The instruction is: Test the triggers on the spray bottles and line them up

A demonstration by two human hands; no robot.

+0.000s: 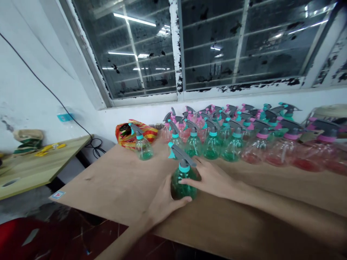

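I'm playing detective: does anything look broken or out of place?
The window frame looks worn, its white coat patchy with black. One green bottle stands by the colourful bag, apart from the bottle rows.

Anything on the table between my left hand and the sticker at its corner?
No, just bare tabletop from the left hand to the sticker, per the head view. The lone green bottle stands farther back.

Two hands [162,203], twenty-plus bottles [181,174]

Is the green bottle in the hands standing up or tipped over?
Upright: the green bottle has its grey spray top above its body.
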